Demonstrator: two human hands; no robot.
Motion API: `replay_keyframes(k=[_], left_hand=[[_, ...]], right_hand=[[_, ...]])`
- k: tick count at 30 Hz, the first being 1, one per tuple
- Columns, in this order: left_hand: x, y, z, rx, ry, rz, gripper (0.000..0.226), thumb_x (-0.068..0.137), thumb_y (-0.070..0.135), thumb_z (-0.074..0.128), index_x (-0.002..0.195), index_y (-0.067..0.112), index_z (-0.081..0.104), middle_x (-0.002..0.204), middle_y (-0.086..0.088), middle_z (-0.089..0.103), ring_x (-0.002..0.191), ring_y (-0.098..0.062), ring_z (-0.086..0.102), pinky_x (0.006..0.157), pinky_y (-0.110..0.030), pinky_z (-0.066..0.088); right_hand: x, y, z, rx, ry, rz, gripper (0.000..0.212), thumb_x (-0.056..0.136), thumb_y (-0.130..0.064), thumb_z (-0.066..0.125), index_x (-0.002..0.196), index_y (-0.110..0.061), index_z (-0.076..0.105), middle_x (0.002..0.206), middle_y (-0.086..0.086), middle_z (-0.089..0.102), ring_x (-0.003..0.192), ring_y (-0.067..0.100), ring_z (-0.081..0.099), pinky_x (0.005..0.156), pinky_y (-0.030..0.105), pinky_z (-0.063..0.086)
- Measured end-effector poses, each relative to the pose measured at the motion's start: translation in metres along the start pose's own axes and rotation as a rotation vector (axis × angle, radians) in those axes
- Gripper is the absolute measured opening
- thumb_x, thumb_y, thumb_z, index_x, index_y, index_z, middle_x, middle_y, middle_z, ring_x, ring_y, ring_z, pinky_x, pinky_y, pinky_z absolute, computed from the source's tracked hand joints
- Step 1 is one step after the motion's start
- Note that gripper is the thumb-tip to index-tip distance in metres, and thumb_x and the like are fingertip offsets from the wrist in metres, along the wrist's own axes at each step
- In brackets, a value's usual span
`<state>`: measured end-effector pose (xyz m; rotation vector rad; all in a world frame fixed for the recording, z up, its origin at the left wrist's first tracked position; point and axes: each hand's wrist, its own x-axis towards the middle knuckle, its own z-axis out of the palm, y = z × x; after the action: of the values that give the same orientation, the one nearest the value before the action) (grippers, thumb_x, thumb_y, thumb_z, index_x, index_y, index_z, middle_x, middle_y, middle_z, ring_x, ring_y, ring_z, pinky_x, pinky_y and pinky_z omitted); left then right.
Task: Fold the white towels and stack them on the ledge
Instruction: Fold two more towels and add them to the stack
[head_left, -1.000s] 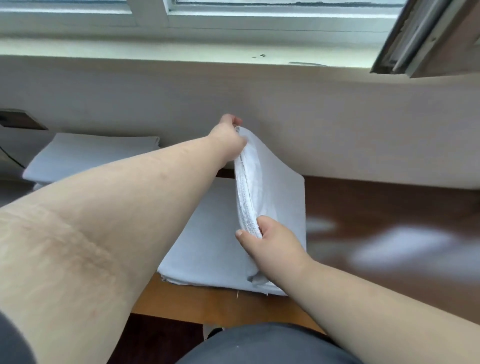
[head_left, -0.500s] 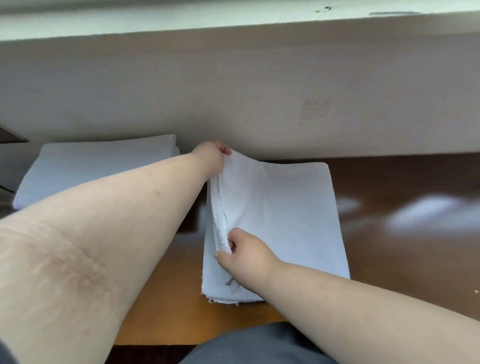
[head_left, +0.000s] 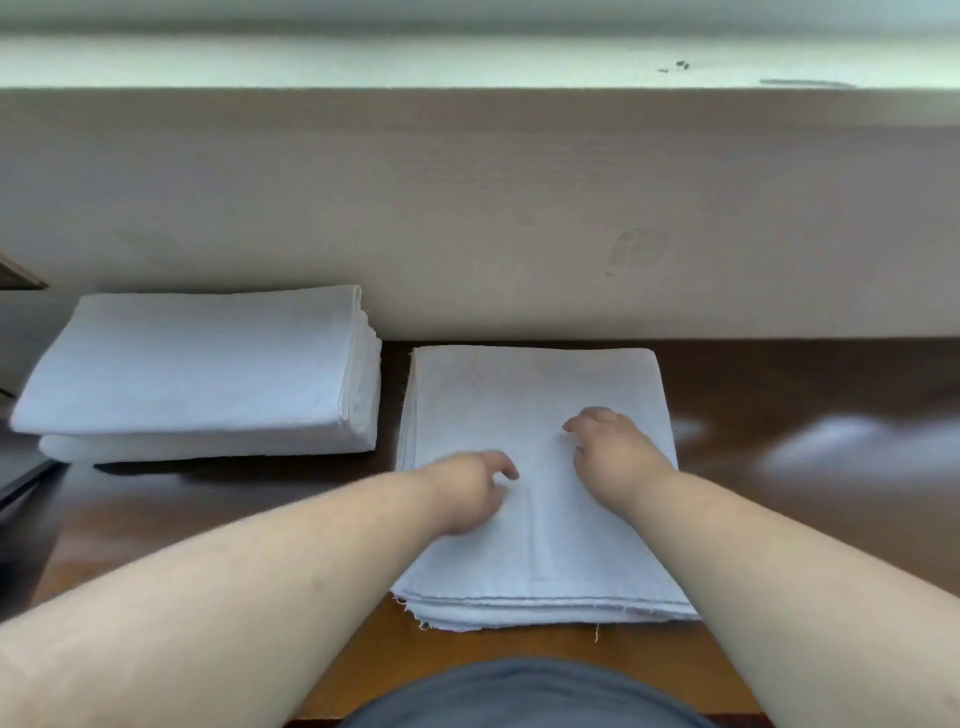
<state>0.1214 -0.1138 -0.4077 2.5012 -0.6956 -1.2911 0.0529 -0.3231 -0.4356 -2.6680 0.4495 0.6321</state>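
Both your hands, left (head_left: 470, 491) and right (head_left: 618, 457), rest flat and relaxed on the folded towel (head_left: 535, 384) at the table's (head_left: 779, 519) near edge, gripping nothing.

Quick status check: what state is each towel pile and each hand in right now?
folded towel: folded, flat on the wooden surface, both hands on top.
towel stack: folded, piled at left, untouched.
left hand: resting on the folded towel, fingers relaxed.
right hand: resting on the folded towel.

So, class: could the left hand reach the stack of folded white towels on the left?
Probably yes: the left hand rests beside that stack of folded white towels, with only bare brown wooden tabletop between.
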Motion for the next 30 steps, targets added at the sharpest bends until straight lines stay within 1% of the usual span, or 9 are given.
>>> replay_keyframes(k=[3,6,10,13,19,23,27,28,30], left_hand=[[-0.009,0.016,0.046,0.095,-0.161,0.008,0.056,0.098,0.038,0.046,0.15,0.038,0.025,0.141,-0.005,0.043,0.115,-0.03,0.054,0.098,-0.04,0.046],[-0.005,0.032,0.065,0.308,-0.134,-0.1,0.065,0.099,0.048,0.036,0.153,0.038,0.002,0.149,-0.009,0.023,0.122,-0.037,0.045,0.099,-0.048,0.044],[-0.006,0.058,0.073,0.523,-0.196,-0.154,0.064,0.101,0.039,0.031,0.154,0.032,-0.003,0.149,-0.017,0.017,0.124,-0.04,0.039,0.097,-0.051,0.044],[-0.003,0.068,0.067,0.577,-0.154,-0.212,0.061,0.101,0.045,0.028,0.155,0.03,0.005,0.15,-0.014,0.021,0.129,-0.041,0.037,0.103,-0.053,0.037],[0.01,0.088,0.07,0.743,-0.091,-0.216,0.06,0.102,0.033,0.03,0.155,0.029,0.003,0.161,-0.009,0.01,0.147,-0.04,0.001,0.115,-0.061,0.01],[0.02,0.092,0.07,0.73,-0.041,-0.255,0.07,0.099,0.035,0.036,0.154,0.033,-0.009,0.163,-0.002,-0.013,0.147,-0.035,-0.012,0.114,-0.063,0.0],[0.014,0.093,0.08,0.787,0.01,-0.327,0.097,0.083,0.008,0.052,0.153,0.026,-0.013,0.161,-0.009,-0.02,0.147,-0.038,-0.009,0.115,-0.061,0.004],[0.009,0.095,0.084,0.779,0.058,-0.295,0.096,0.082,0.005,0.051,0.155,0.022,-0.008,0.161,-0.012,-0.016,0.147,-0.039,-0.003,0.116,-0.059,0.008],[-0.003,0.097,0.1,0.738,0.189,-0.084,0.078,0.087,0.009,0.047,0.155,0.019,0.01,0.161,-0.014,0.005,0.142,-0.036,0.02,0.114,-0.051,0.023]], right_hand=[[-0.003,0.035,-0.005,-0.206,-0.237,0.03,0.071,0.095,-0.005,0.032,0.159,-0.027,0.011,0.167,-0.003,-0.005,0.153,0.021,-0.002,0.123,0.038,0.011],[-0.012,0.046,-0.001,-0.238,-0.292,0.04,0.075,0.095,-0.002,0.029,0.159,-0.026,-0.004,0.166,-0.002,-0.015,0.153,0.019,-0.007,0.123,0.04,0.01],[-0.028,0.055,-0.002,-0.289,-0.302,0.108,0.078,0.094,-0.007,0.037,0.159,-0.02,-0.005,0.167,0.001,-0.01,0.152,0.025,0.011,0.121,0.04,0.02],[-0.047,0.066,0.001,-0.312,-0.33,0.126,0.076,0.095,-0.012,0.04,0.159,-0.016,-0.002,0.167,0.003,-0.004,0.148,0.028,0.026,0.118,0.04,0.028],[-0.116,0.106,0.011,-0.357,-0.397,0.038,0.076,0.094,-0.019,0.041,0.158,-0.022,0.002,0.167,0.001,-0.001,0.142,0.031,0.027,0.113,0.045,0.032],[-0.157,0.115,0.031,-0.418,-0.421,-0.056,0.084,0.095,-0.038,0.05,0.158,-0.023,-0.004,0.167,0.002,-0.003,0.149,0.031,0.01,0.118,0.05,0.017],[-0.173,0.115,0.047,-0.402,-0.45,-0.181,0.081,0.098,-0.04,0.05,0.158,-0.026,-0.002,0.167,-0.001,-0.003,0.152,0.027,-0.011,0.121,0.052,-0.004],[-0.174,0.116,0.048,-0.379,-0.442,-0.205,0.078,0.098,-0.039,0.048,0.158,-0.028,0.0,0.167,-0.002,-0.001,0.152,0.026,-0.012,0.121,0.051,-0.007],[-0.173,0.122,0.045,-0.331,-0.361,-0.242,0.071,0.099,-0.039,0.046,0.158,-0.032,0.008,0.167,-0.005,0.005,0.153,0.023,-0.01,0.121,0.05,-0.007]])
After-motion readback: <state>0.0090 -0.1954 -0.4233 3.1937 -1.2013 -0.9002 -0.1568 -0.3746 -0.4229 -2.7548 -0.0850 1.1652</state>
